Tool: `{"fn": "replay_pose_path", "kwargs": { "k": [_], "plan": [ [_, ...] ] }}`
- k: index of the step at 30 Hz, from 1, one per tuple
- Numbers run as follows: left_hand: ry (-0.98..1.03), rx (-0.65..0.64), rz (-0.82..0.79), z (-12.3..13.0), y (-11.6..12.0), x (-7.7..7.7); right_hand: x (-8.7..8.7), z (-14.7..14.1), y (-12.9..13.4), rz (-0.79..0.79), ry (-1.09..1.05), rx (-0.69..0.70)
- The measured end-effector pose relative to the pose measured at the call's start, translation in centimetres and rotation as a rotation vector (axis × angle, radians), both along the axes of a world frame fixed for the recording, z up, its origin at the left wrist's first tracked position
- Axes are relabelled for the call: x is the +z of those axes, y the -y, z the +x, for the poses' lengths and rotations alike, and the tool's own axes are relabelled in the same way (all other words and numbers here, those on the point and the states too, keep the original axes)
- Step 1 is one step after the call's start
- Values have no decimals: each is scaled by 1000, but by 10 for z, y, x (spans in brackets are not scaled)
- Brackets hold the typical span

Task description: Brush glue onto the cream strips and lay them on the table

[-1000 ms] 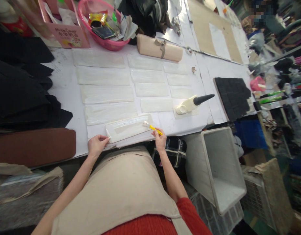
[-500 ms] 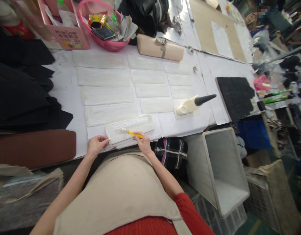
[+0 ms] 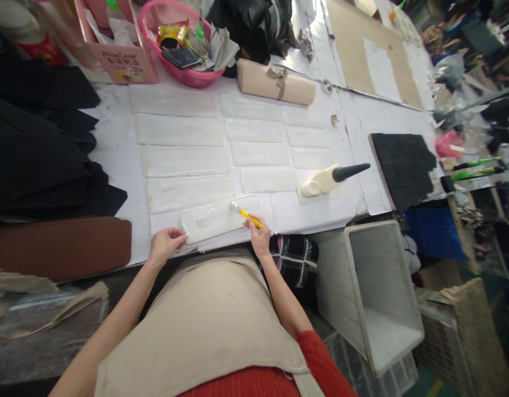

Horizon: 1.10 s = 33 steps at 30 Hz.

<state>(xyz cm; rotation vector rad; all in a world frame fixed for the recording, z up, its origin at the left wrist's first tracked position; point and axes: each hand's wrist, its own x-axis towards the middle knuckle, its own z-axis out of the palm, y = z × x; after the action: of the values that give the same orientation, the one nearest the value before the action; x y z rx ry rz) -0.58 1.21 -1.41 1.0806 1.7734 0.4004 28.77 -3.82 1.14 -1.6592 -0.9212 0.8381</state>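
My right hand [image 3: 259, 234] is closed round the yellow handle of a brush [image 3: 249, 216]. The bristles rest on the upper middle of a white, round-cornered strip [image 3: 210, 219] near the table's front edge, where wet-looking streaks show. My left hand [image 3: 168, 242] pinches the strip's lower left corner between thumb and fingers. Behind it, several similar pale strips [image 3: 186, 161] lie in rows on white paper. To the right, a cream bottle with a long black nozzle [image 3: 320, 182] lies on its side on a small pale piece.
Black sheets [image 3: 35, 160] and a brown padded piece [image 3: 59, 248] lie at left. A pink basin [image 3: 192, 77], a pink box [image 3: 128, 62] and a rolled beige bundle [image 3: 258, 82] stand along the back. A black slab [image 3: 403, 165] and a grey bin [image 3: 349, 286] are at right.
My right hand has moved the brush to the right along the strip, from its left part toward its upper middle. My left hand stays at the strip's left corner.
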Motion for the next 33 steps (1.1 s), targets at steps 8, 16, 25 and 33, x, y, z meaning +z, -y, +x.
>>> {"fn": "replay_pose_path", "kwargs": {
  "k": [8,16,25,33],
  "plan": [
    [-2,-26,36,0,2,-3,-2,40,-12,24,66,-314],
    [42,-10,28,1,1,-3,16,-61,6,-16,-61,277],
    [42,-11,12,1,2,-3,3,-55,8,-75,-117,53],
    [135,16,-6,-1,1,-5,28,-93,13,-57,-44,305]
  ]
}}
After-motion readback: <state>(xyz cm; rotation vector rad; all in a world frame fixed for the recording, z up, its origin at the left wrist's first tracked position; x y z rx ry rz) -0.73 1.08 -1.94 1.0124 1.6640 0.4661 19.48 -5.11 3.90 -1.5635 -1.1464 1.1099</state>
